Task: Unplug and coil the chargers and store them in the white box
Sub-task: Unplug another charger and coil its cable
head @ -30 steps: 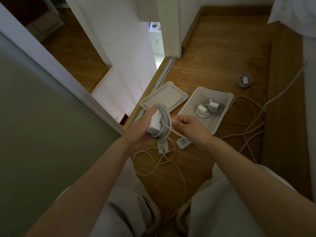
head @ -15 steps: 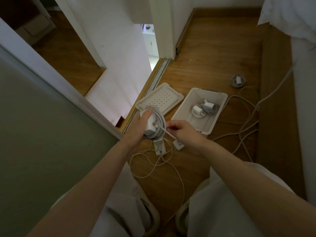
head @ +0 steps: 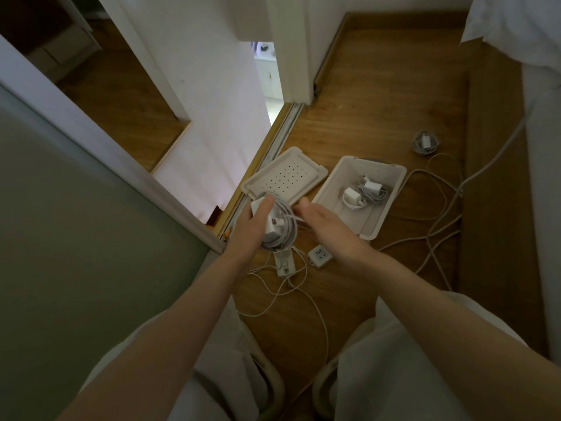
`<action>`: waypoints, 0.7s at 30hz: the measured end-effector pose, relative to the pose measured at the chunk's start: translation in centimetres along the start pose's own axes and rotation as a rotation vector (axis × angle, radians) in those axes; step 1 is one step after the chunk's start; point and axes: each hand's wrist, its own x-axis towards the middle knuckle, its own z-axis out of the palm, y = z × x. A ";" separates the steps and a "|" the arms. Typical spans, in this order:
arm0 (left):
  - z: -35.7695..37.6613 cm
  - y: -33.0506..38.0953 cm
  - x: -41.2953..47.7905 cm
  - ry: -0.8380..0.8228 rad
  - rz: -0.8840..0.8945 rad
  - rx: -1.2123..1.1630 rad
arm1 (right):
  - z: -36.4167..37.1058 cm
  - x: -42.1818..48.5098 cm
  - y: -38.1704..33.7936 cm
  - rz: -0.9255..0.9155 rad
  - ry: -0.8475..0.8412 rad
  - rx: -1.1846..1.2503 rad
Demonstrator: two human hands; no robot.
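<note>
Dim room with wooden floor (head: 379, 101), white walls (head: 212, 86), and a bright doorway (head: 267, 74) beyond.

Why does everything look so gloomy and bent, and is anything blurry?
Head view: dim throughout, brightest at the doorway gap. Head view: the wide-angle lens bows the door frame. Head view: the right hand looks slightly smeared, while the white box is crisp.

We wear loose off-white trousers (head: 382, 378), the cloth baggy and softly creased over both knees. Our left forearm (head: 182, 323) and right forearm (head: 425, 299) are bare from wrist to the lower edge of the view. Between the knees curve two pale rounded rims (head: 274, 387), cuffs or slippers; we cannot tell which.
</note>
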 end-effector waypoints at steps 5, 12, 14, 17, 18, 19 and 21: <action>0.9 -0.7 -0.1 -0.018 -0.047 -0.088 | 0.7 0.0 0.3 -0.012 0.256 -0.126; 2.6 -0.5 0.2 0.029 -0.043 -0.071 | 0.6 0.9 0.3 0.187 0.210 0.329; 2.5 -0.5 0.3 0.043 -0.037 -0.052 | 0.3 0.8 0.0 0.193 0.130 0.267; 2.4 -0.6 0.4 0.089 -0.012 -0.027 | 0.4 0.5 0.5 0.047 0.117 -0.285; 2.5 -0.7 0.4 0.099 -0.006 -0.028 | 0.6 0.5 0.9 -0.047 0.163 -0.452; 2.6 -0.8 0.5 0.107 0.000 -0.026 | 0.8 0.4 1.2 -0.138 0.201 -0.538; 2.9 -0.9 0.6 0.115 -0.003 -0.027 | 1.1 0.3 1.1 -0.257 0.229 -0.538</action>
